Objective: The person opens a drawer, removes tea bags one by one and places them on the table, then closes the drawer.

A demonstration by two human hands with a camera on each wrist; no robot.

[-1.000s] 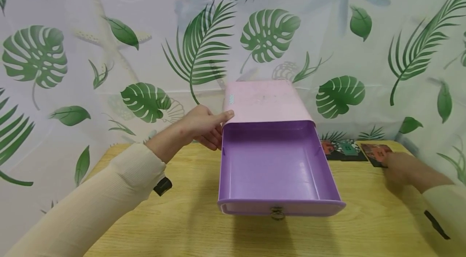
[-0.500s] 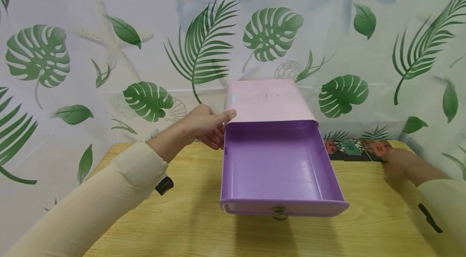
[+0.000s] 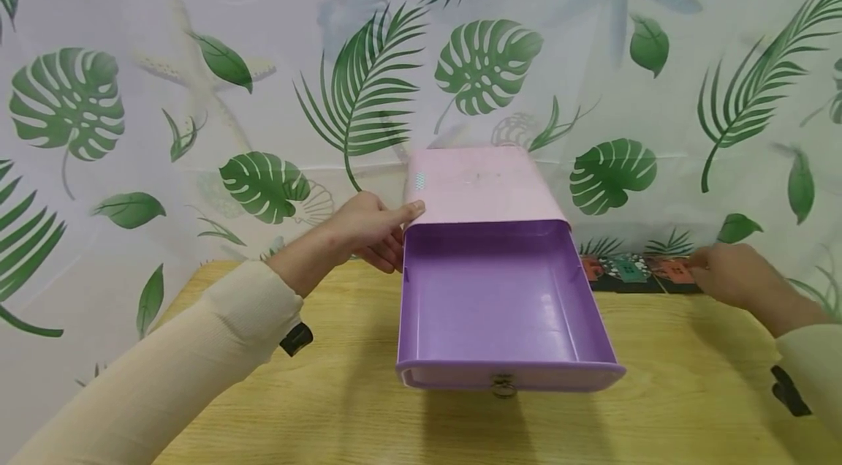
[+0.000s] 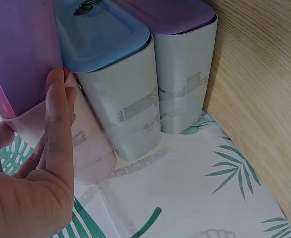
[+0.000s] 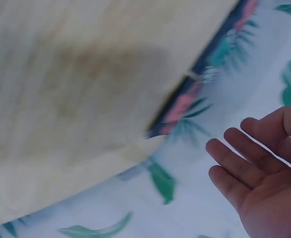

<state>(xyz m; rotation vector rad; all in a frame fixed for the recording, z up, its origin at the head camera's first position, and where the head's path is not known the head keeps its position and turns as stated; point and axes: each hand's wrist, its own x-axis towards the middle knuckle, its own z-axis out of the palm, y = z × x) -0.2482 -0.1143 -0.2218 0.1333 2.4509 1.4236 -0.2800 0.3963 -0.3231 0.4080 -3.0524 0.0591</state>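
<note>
Cream ribbed fabric, the left sleeve (image 3: 171,355), covers my forearm at the far left, with a small black plastic buckle (image 3: 296,338) under its cuff. Past the cuff, my left hand (image 3: 368,231) grips the near left corner of a pale pink, smooth casing (image 3: 483,187) with rounded edges: my thumb presses on its top and my other fingers lie against its side. Out of this casing, towards me, juts a glossy purple rectangular drawer (image 3: 487,304), its bare floor showing; a small metal ring (image 3: 503,388) hangs at its front.

My left wrist view shows two more units lined up with the pink one: a whitish casing (image 4: 118,104) with a light blue front (image 4: 105,32), then another whitish casing (image 4: 185,79) with a purple front (image 4: 172,15), next to the pale wooden table (image 3: 296,406).

To the right of the drawer, three dark, flat cards lie in a row along the table's back edge: a red-patterned card (image 3: 592,269) partly hidden by the drawer, a teal-patterned card (image 3: 628,271) and an orange-red-patterned card (image 3: 674,271). Just beside that last one is my right hand (image 3: 743,278), its fingers loosely extended and slightly spread, holding nothing; my wrist view shows the fingertips apart from the cards. Its cream right sleeve (image 3: 816,370) ends the row.
</note>
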